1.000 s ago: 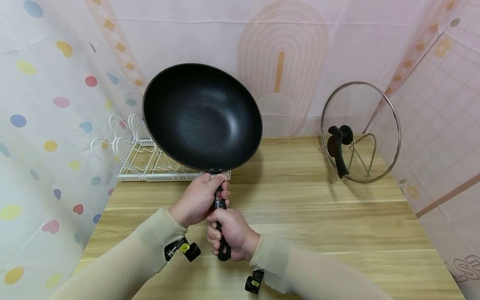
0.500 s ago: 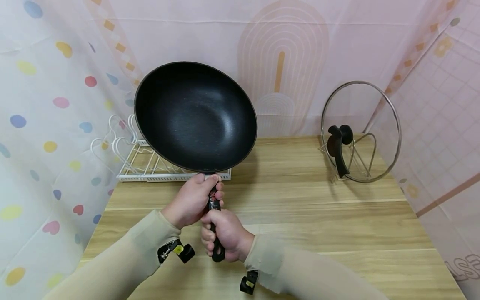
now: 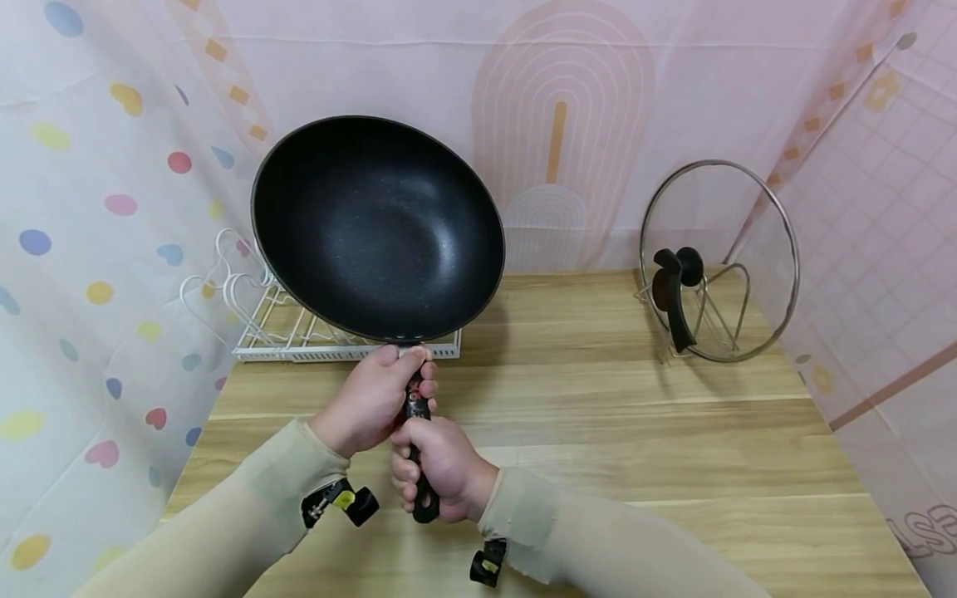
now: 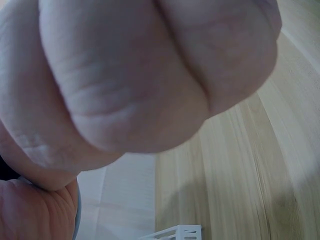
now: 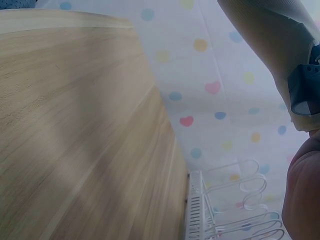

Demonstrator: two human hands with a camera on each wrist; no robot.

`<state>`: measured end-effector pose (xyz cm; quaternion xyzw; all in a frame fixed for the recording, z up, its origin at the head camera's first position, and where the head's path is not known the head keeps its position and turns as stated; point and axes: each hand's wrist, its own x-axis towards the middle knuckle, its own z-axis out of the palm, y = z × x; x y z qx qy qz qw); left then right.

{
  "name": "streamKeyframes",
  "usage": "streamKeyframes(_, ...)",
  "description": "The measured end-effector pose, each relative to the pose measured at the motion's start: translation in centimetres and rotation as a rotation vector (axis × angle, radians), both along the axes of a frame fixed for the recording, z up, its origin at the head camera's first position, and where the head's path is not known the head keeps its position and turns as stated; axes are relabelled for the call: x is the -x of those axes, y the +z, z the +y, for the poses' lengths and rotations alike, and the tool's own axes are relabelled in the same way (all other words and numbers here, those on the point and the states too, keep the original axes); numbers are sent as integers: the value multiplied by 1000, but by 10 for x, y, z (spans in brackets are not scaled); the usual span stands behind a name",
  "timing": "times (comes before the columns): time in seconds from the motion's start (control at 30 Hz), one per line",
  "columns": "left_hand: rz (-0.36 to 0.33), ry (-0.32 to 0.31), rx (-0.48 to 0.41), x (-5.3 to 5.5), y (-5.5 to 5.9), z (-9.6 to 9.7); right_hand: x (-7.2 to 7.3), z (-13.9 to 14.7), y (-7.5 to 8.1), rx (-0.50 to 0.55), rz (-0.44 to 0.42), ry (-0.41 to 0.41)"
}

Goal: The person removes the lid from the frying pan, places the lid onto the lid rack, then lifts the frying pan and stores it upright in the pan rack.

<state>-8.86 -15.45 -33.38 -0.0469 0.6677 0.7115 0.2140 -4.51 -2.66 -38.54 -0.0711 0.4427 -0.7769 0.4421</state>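
Note:
In the head view a deep black wok (image 3: pixel 381 228) is held up, its inside facing me and its rim tilted. Its black handle (image 3: pixel 416 399) points down toward me. My left hand (image 3: pixel 370 399) grips the handle close under the pan, thumb along the top. Just below, my right hand (image 3: pixel 444 469) wraps round the lower part, and the handle's end with its hanging hole sticks out beneath. Curled fingers (image 4: pixel 125 75) of the left hand fill much of the left wrist view. The wok overlaps a white wire rack (image 3: pixel 344 353) behind it, hiding much of that rack.
A glass lid (image 3: pixel 748 249) with a metal rim and black handle leans upright in a small wire stand (image 3: pixel 736 307) at the back right. The wooden table (image 3: pixel 643 465) runs back to a pink curtain (image 3: pixel 718 91); a dotted curtain (image 3: pixel 90 349) hangs on the left.
Both hands have carried the wok steadily to the left and slightly up, so it covers more of the white rack's upright loops. The grip on the handle looks the same. The lid has stayed put.

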Motion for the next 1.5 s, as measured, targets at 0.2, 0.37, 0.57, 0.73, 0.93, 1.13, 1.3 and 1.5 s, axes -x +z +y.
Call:
streamKeyframes(0.2,11,2,6,-1,2,-3,0,-3,2,6,5,13)
streamKeyframes(0.37,14,4,3,-1,4,-5,1,-5,3,20,4,27)
streamKeyframes(0.57,16,0,14,-1,8,-9,3,-6,4,40,11,53)
streamKeyframes(0.73,33,9,42,-1,9,-10,5,-7,3,56,19,76)
streamKeyframes(0.93,57,20,97,-2,13,-12,7,-9,4,88,39,92)
streamKeyframes(1.13,64,26,126,-2,17,-14,9,-12,5,108,33,110)
streamKeyframes(1.3,77,38,165,-2,19,-15,11,-13,5,118,35,130)
streamKeyframes(1.5,83,42,189,-3,20,-16,12,-14,5,143,25,155)
